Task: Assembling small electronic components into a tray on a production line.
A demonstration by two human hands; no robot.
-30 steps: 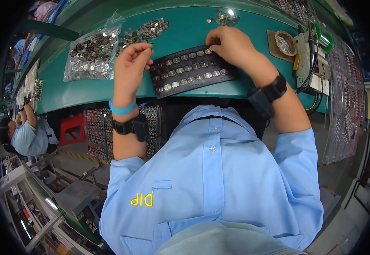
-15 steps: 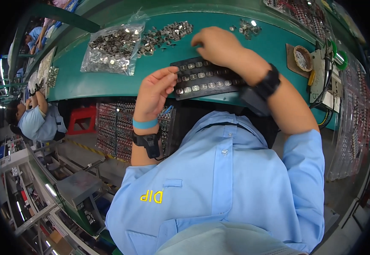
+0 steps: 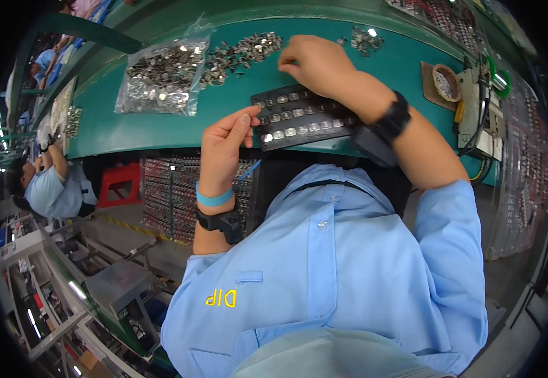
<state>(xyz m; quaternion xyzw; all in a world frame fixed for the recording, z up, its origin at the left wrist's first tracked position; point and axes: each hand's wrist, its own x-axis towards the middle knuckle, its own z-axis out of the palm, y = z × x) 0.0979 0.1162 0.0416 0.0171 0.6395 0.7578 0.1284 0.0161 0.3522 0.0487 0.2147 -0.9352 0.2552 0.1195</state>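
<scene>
A black tray (image 3: 305, 133) with rows of slots lies near the front edge of the green table, and shiny small metal parts sit in many of its slots. At its left end is my left hand (image 3: 225, 142), thumb and forefinger pressed together by the tray's edge; what they pinch is too small to make out. Over the tray's far side reaches my right hand (image 3: 315, 63), fingers curled together, close to a loose pile of metal parts (image 3: 255, 47). Its fingertips are partly hidden, and I cannot tell what they hold. My right forearm covers the tray's right part.
Left of the pile lies a clear plastic bag (image 3: 160, 79) full of metal parts. A smaller heap (image 3: 367, 41) sits at the back right. Farther right stand a round bowl (image 3: 446, 83) and a device with a green spool (image 3: 499, 83). A co-worker (image 3: 56, 186) sits at far left.
My right hand has shifted slightly left, along with a small shift of the whole view. My left hand stays at the tray's left end.
</scene>
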